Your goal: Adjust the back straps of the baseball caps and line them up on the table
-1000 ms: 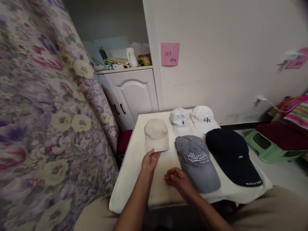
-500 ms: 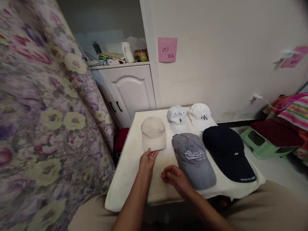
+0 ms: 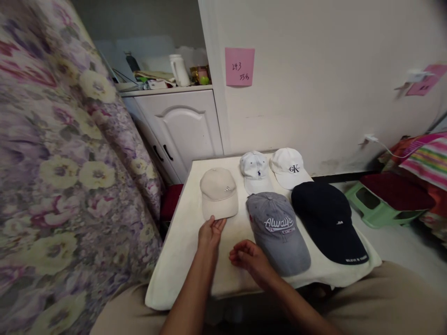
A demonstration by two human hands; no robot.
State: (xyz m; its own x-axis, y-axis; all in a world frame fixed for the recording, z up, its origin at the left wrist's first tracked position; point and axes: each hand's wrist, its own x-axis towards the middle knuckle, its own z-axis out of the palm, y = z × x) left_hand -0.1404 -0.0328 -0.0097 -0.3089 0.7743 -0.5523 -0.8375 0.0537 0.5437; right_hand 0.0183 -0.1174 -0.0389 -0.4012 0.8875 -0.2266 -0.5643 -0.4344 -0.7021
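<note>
On the table (image 3: 174,274), the left fingers (image 3: 219,226) hold a beige cap (image 3: 218,190).

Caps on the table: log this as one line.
left hand: holding beige cap by brim | right hand: empty, beside gray cap | navy cap: right of gray cap

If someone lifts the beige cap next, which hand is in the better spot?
Probably the left hand: it's right at the front edge of the beige cap's brim. The right hand is apart from that cap, nearer the gray cap.
</note>
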